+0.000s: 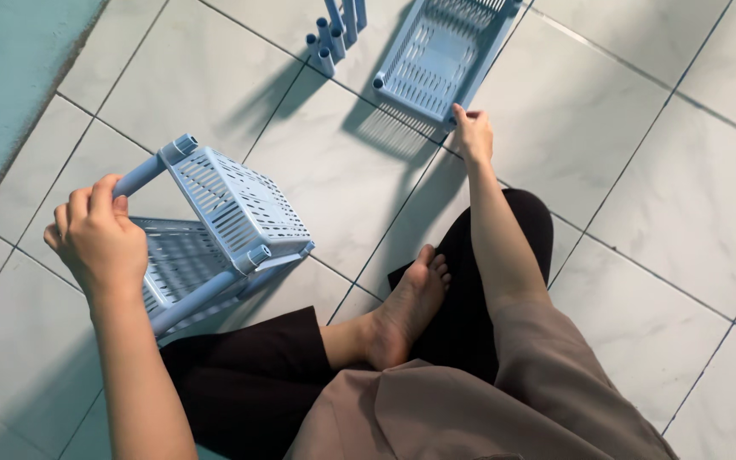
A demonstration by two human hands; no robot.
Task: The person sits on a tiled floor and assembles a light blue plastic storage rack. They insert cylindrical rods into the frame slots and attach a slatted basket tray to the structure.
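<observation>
Sitting on the tiled floor [606, 170], the person grips a leg tube of the half-built pale blue rack [215, 230] with the left hand [95, 234], fingers curled tight. Their right hand [473, 132] pinches the near corner of one loose shelf tray [436, 51]. Four spare tubes [334, 30] lie just left of it; bare tiles spread open to the right.

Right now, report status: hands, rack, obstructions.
Left hand grips a pole of the half-built rack. Right hand on loose tray. Spare poles lie apart.

Pale tiled floor [623, 170] — on it a blue slatted tray [436, 55], loose blue tubes [334, 30], a two-tier rack [215, 230].
</observation>
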